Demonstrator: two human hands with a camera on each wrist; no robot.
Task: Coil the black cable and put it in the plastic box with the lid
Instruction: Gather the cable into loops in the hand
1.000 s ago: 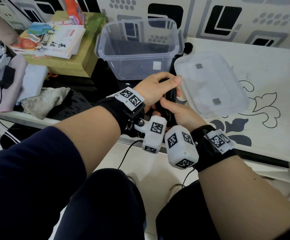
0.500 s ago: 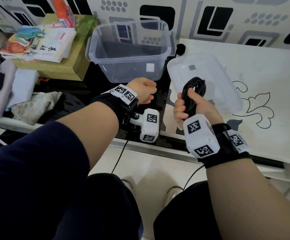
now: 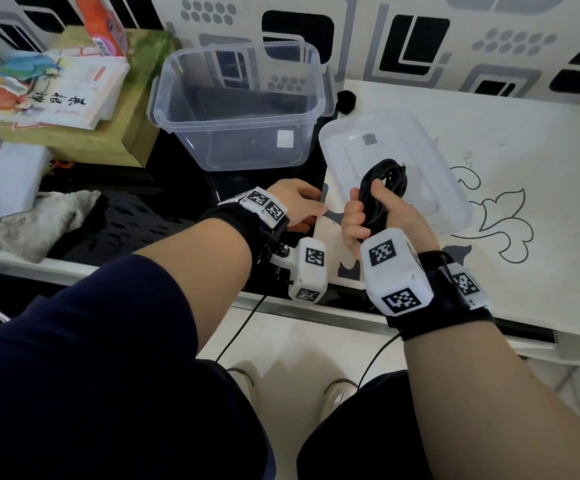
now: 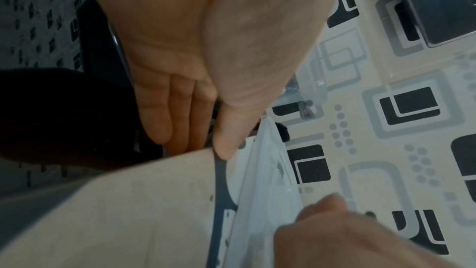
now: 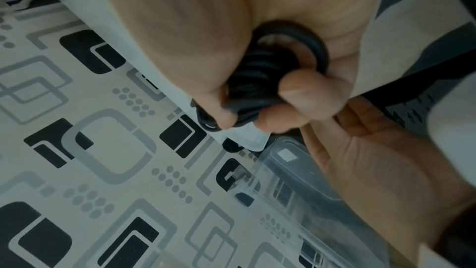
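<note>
While our right hand (image 3: 373,216) grips the coiled black cable (image 3: 384,188) above the lid (image 3: 434,174), our left hand (image 3: 297,202) rests empty, fingers relaxed, near the plastic box (image 3: 240,109).

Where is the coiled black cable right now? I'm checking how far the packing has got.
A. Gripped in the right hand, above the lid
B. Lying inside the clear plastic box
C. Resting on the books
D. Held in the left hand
A: the right hand grips the black cable over the lid; the plastic box holds no cable yet.
</note>
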